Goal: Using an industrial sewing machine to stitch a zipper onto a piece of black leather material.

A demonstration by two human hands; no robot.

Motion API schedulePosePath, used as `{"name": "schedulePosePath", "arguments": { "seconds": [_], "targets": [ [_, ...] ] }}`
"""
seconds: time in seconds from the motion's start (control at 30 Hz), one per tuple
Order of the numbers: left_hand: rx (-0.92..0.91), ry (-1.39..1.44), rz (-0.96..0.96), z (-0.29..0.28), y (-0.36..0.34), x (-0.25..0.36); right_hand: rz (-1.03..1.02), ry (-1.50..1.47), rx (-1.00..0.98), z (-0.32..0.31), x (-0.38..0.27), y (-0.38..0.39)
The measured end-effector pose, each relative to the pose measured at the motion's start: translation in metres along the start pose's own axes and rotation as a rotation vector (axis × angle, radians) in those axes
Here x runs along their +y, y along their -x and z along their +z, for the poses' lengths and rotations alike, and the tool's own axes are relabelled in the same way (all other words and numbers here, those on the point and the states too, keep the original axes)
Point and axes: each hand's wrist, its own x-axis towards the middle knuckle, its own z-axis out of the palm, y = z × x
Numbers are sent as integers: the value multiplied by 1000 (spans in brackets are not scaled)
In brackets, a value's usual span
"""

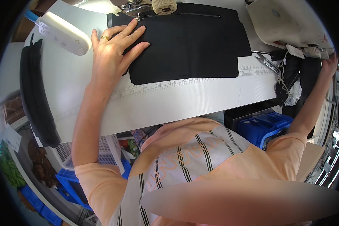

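My left hand (115, 47) lies on the left edge of a black fabric panel (192, 49), fingers stretched and spread, a ring on one of them. Its fingertips are close beside the presser foot (138, 17) of a sewing machine (290, 22). A zipper (188, 15) runs along the far part of the panel, which lies flat on the white table (169, 103). Far to the right, my right hand (330, 64) reaches up to the right end of the machine. Its fingers are small and partly hidden there, so their grip is unclear.
A white lamp-like device (66, 34) stands at the back left. Folded black fabric (35, 90) hangs over the table's left edge. Metal scissors (267, 64), cord and dark cloth lie at the right. Below are a white basket (111, 150) and a blue bin (261, 126).
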Motion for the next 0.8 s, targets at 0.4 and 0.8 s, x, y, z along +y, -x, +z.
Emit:
{"name": "schedulePosePath", "arguments": {
  "seconds": [0.4, 0.8],
  "targets": [
    [17, 30, 3, 2, 5, -5, -105, -1, 78, -20, 3, -21],
    [64, 29, 43, 8, 1, -9, 35, -676, -87, -80, 41, -39]
  ]
}}
